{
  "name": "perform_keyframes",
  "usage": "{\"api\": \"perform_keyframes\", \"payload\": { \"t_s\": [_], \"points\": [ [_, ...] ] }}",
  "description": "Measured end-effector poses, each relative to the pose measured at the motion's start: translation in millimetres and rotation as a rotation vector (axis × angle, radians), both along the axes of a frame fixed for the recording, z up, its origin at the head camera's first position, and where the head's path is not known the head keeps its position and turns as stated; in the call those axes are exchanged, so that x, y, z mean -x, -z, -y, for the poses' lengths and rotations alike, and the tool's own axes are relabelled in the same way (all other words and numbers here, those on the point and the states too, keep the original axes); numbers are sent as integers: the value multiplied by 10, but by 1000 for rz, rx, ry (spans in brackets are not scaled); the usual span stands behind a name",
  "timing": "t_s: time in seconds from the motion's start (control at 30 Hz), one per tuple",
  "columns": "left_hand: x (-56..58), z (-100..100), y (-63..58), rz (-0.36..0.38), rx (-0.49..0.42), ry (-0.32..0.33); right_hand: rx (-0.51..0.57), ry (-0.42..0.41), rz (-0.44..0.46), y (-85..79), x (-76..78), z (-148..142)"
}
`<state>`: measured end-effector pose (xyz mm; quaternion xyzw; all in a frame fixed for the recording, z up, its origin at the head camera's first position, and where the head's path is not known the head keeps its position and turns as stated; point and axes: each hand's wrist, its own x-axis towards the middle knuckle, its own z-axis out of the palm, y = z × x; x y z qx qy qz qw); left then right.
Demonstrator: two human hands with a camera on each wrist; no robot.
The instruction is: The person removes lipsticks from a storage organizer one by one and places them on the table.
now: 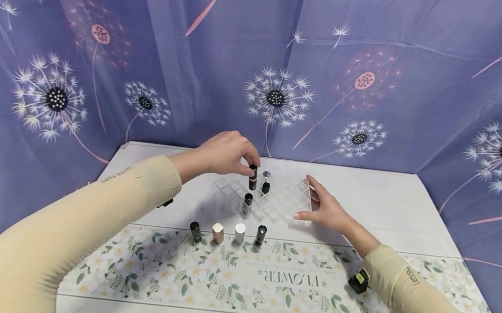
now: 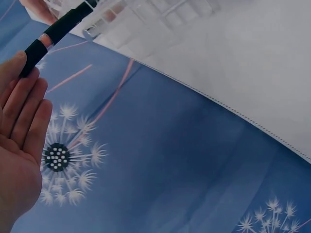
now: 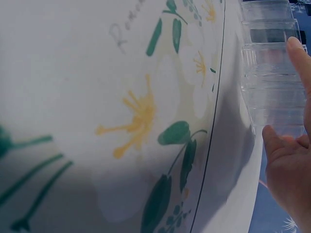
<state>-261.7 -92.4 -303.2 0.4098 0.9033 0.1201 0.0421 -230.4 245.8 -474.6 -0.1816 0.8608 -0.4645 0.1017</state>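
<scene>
Between thumb and fingertips, my left hand (image 1: 233, 153) pinches a black lipstick (image 1: 253, 179) with a thin pinkish band, upright over a clear lipstick organizer (image 1: 287, 198). In the left wrist view the same lipstick (image 2: 60, 29) slants away from the fingers toward the organizer. My right hand (image 1: 328, 209) grips the organizer's right end, thumb at the front and fingers toward the back. A dark lipstick (image 1: 247, 204) stands in a front compartment. Behind it is a lipstick with a clear-silver top and black lower part (image 1: 266, 182).
In front of the organizer stand a black lipstick (image 1: 195, 231), a pinkish one with a pale top (image 1: 218, 233), a white-silver one (image 1: 239, 233) and another black one (image 1: 261, 235). A flower-printed band (image 1: 293, 297) crosses the white table. A purple dandelion curtain (image 1: 213, 75) hangs behind.
</scene>
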Motion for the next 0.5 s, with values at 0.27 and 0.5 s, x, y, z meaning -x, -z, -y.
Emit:
{"api": "perform_keyframes", "payload": {
  "t_s": [0.27,0.5],
  "points": [
    [-171,-72,-86,42,-19,29,-4,5,-3,-12,-6,-3],
    [-285,-199,-17,43,-30,67,1,1,-11,4,2,-6]
  ]
}}
